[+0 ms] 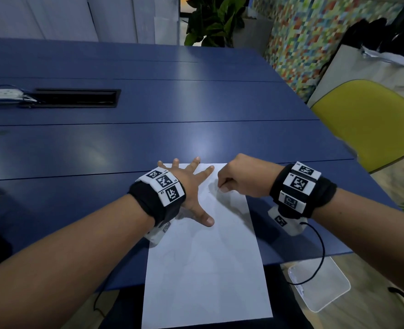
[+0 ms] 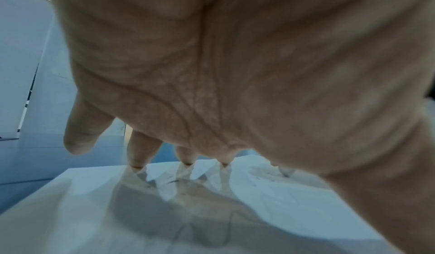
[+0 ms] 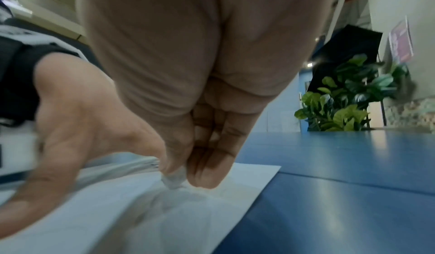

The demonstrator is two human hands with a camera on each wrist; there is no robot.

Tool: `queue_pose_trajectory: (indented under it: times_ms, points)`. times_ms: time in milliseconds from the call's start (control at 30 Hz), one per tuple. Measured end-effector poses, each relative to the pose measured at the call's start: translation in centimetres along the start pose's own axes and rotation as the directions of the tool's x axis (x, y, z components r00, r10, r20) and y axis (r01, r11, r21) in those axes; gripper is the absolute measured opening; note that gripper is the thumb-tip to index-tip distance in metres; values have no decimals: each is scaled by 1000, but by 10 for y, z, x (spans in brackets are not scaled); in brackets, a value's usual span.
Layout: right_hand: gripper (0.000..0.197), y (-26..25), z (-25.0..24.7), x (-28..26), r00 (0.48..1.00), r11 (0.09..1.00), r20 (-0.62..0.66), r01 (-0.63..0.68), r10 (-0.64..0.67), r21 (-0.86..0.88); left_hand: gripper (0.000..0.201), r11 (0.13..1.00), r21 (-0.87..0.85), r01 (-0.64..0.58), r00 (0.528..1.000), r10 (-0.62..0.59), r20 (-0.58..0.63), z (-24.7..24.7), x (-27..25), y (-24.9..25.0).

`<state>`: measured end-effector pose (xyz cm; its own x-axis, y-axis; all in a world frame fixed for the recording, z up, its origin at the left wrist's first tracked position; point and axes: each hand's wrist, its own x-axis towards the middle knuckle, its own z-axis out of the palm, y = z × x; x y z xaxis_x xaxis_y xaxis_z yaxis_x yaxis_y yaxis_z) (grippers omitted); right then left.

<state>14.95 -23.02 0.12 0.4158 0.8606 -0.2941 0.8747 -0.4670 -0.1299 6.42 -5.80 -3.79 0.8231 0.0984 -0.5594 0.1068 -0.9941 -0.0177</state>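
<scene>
A white sheet of paper (image 1: 205, 269) lies on the blue table (image 1: 148, 103), its near end hanging over the table's front edge. My left hand (image 1: 192, 186) lies flat on the sheet's far left part with fingers spread; the left wrist view shows its fingertips (image 2: 136, 162) pressing the paper (image 2: 94, 211). My right hand (image 1: 222, 187) is curled just to the right. It pinches a small white lump (image 3: 174, 179), perhaps an eraser, against the paper (image 3: 200, 211). Faint marks show there.
A yellow chair (image 1: 367, 119) stands off the table's right side. A power strip (image 1: 1, 95) and a black cable slot (image 1: 75, 98) sit at the far left. A plant (image 1: 215, 20) stands behind the table. A clear plastic tray (image 1: 319, 286) lies on the floor.
</scene>
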Motion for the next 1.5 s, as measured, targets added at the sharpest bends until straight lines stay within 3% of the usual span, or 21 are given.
queue_pose_trajectory:
  times_ms: [133,300,467,600,767,867,1033,1167,1333,1500]
  points:
    - [16,15,-4,2,993,994,-54,-105,104,-9,154,1000,12,1,1000,0,-9,0,-1,1]
    - [15,4,3,-4,1000,999,-17,-25,25,-20,151,1000,19,1,1000,-1,-8,0,-2,2]
    - [16,14,-2,-3,993,993,-47,-112,109,-50,150,1000,15,-4,1000,4,-18,1,-2,2]
    - [14,0,5,-6,999,999,-19,-43,43,-15,151,1000,21,1,1000,-1,-1,-1,-2,2]
    - [15,5,5,2,993,994,-86,-91,86,-63,151,1000,13,-4,1000,4,-7,0,-3,2]
    - [14,-3,9,-2,998,999,-52,-27,26,-20,151,1000,15,1,1000,0,-9,1,-3,2]
    - [16,16,-1,-9,985,986,-67,-161,159,-29,149,1000,18,4,1000,-4,-7,0,-3,3]
    - [13,5,6,-15,996,996,-34,-87,87,-3,144,999,30,10,1000,-10,3,-3,-2,6]
    - [14,20,0,-11,983,986,-78,-166,165,-17,144,999,43,14,1000,-14,8,-6,-2,9]
    - [14,5,8,-12,996,996,-28,-87,87,-17,144,999,42,20,1000,-21,11,-7,-3,9]
